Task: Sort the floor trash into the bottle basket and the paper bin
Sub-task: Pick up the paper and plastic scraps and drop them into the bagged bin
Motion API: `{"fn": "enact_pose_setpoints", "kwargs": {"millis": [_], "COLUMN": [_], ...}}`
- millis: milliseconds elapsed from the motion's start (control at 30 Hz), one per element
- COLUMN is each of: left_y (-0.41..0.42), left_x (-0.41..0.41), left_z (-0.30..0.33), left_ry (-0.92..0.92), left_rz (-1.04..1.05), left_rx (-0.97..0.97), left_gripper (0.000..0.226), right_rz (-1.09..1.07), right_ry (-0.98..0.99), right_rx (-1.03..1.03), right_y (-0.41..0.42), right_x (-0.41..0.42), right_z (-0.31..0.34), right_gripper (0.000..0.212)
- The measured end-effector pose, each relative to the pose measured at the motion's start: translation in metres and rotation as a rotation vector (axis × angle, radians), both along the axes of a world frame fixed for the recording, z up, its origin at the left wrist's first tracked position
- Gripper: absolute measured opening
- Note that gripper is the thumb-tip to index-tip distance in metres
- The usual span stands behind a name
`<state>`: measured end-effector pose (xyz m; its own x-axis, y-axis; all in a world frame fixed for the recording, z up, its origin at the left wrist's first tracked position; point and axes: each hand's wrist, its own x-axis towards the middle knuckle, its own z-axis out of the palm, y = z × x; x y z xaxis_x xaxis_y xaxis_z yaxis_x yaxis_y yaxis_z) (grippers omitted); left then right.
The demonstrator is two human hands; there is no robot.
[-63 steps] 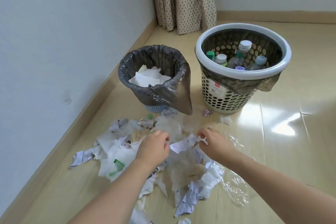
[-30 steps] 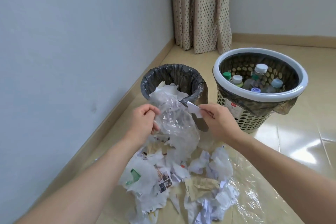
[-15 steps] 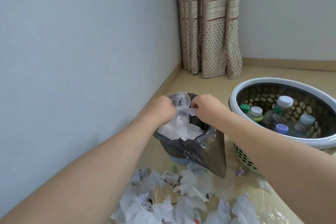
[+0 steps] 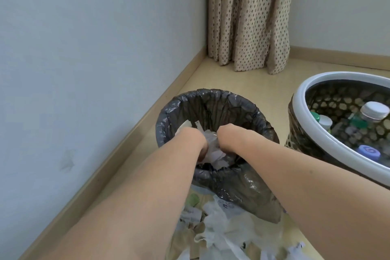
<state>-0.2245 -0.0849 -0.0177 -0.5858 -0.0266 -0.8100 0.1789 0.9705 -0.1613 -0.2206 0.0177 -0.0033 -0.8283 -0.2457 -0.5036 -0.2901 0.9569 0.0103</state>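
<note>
1. Head view: both hands are down inside the paper bin. The left hand and right hand sit close together with a wad of white paper squeezed between them.
2. Fingers are hidden under the wrists and the paper, so I honestly can't tell if either hand is gripping the wad or just pressing it.
3. My take on doing this bit well: push the wad straight down toward the middle, away from the bin liner nearest the wrists, so it doesn't snag.
4. Let go low, not from up high.
5. More floor trash lies below the forearms, and the bottle basket sits off to the right of the right hand.
</note>
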Motion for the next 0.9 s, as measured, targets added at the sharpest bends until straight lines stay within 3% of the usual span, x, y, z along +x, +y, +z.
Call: {"fn": "enact_pose_setpoints", "kwargs": {"millis": [67,233,300,400,567,667,800,900], "left_y": [-0.002,-0.001,-0.003,-0.014,-0.041,-0.06,-0.089,-0.111], "left_x": [-0.002,0.003,0.008,0.015,0.054,0.087,0.145,0.198], "left_z": [-0.002,0.025,0.039,0.055,0.079,0.082,0.068,0.054], "left_ry": [-0.086,0.071,0.117,0.224,0.579,0.796,1.1,1.175], "left_rz": [-0.037,-0.073,-0.075,-0.044,-0.007,-0.07,-0.058,-0.027], "left_rx": [-0.06,0.062,0.076,0.191,0.411,0.454,0.523,0.508], "left_gripper": [0.033,0.043,0.049,0.038,0.035,0.035,0.035,0.041], "right_rz": [-0.007,-0.007,-0.03,-0.035,-0.039,-0.014,0.089,0.252], "right_ry": [-0.012,0.011,0.032,0.069,0.194,0.329,0.583,0.718], "right_rx": [-0.004,0.021,0.021,0.001,-0.084,-0.21,-0.426,-0.562], "right_y": [-0.003,0.004,0.009,0.017,0.016,0.013,0.0,-0.016], "right_x": [-0.003,-0.005,-0.002,0.005,0.028,0.055,0.112,0.171], "right_z": [-0.003,0.01,0.018,0.036,0.073,0.088,0.082,0.07], "right_gripper": [0.023,0.005,0.02,0.026,0.026,0.005,0.038,0.04]}}
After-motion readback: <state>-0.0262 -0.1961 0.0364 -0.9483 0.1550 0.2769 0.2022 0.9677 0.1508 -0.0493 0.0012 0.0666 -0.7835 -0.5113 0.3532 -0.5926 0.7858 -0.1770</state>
